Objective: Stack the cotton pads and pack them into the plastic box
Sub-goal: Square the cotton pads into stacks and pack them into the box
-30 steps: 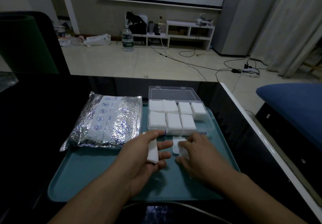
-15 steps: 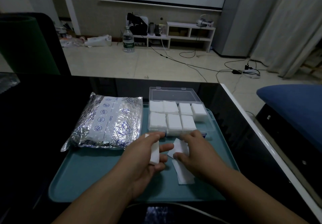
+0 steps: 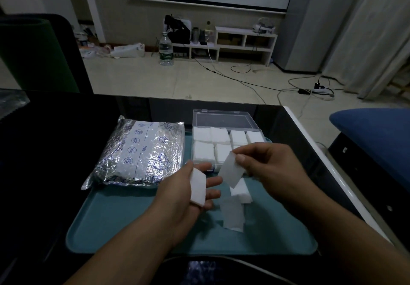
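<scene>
Since a moment ago the right hand (image 3: pixel 273 169) has lifted, pinching one thin white cotton pad (image 3: pixel 231 172) above the teal tray (image 3: pixel 133 224). Plastic box (image 3: pixel 224 133) sits behind, mostly filled. Left hand (image 3: pixel 188 193) grips a small stack (image 3: pixel 198 187); loose pads (image 3: pixel 235 207) lie below.

I have just one view, a wide-angle camera on the wearer's head, looking forward and down. It sits close over the teal tray (image 3: pixel 115 229) on the black table (image 3: pixel 55 129), with both forearms entering from the bottom edge. Its upper half takes in the floor and the far wall beyond.
</scene>
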{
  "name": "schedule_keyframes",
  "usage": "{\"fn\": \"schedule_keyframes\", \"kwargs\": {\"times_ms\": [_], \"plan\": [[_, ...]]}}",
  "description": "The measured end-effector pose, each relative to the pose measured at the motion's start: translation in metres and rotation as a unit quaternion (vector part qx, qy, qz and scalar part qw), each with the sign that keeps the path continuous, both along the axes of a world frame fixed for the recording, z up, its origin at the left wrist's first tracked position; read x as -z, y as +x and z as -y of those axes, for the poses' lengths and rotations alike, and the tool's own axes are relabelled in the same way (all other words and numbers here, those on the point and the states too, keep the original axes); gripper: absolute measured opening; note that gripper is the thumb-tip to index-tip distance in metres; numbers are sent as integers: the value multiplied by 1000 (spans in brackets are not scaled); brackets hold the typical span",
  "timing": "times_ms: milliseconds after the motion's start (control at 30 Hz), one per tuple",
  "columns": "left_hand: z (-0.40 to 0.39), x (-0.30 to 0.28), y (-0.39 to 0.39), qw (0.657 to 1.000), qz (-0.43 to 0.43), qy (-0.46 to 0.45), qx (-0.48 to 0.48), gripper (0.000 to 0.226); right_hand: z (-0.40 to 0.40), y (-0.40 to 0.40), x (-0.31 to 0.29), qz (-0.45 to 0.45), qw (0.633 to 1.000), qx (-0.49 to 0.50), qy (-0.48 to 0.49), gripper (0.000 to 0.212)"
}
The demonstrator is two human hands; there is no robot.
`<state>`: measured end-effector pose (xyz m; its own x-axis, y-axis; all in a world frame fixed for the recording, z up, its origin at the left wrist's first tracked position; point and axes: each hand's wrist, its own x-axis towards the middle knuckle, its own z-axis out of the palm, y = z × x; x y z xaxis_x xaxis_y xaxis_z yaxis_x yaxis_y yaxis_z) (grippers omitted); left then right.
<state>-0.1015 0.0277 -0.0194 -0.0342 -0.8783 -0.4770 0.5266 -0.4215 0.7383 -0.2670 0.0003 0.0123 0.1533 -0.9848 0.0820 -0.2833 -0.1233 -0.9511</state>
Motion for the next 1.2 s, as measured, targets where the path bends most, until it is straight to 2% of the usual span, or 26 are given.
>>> {"fn": "schedule_keyframes", "kwargs": {"times_ms": [167, 333, 433, 500, 600, 700, 833, 1000, 1067, 1200], "plan": [[-2, -2, -4, 999, 36, -8, 6, 49, -7, 4, -5, 6, 998, -49, 34, 15], [-3, -4, -4, 1000, 22, 0, 4, 51, -3, 0, -9, 45, 995, -64, 60, 13], [-8, -9, -6, 999, -27, 14, 21, 45, -9, 11, -8, 20, 996, -69, 47, 9], [-11, -12, -9, 998, -51, 18, 37, 42, -13, 22, 1, 8, 999, -33, 40, 7], [-12, -13, -12, 997, -73, 22, 15, 40, -14, 31, 21, -113, 991, 32, -67, 3], [-8, -11, -10, 996, -78, 34, -18, 38, -20, 29, 23, -190, 969, 17, -158, 15], [-8, -10, -6, 998, -57, 36, -8, 51, -31, 28, 22, -232, 950, -133, -159, 56], [-10, -10, -10, 1000, -22, -10, -14, 50, -31, 28, 25, -241, 947, -131, -171, 78], [-10, -9, -9, 999, -21, -32, -1, 54, -29, 26, 24, -241, 945, -137, -173, 76], [-10, -5, -9, 995, -7, -69, 70, 49, -28, 25, 20, -263, 932, -157, -193, 49]]}}
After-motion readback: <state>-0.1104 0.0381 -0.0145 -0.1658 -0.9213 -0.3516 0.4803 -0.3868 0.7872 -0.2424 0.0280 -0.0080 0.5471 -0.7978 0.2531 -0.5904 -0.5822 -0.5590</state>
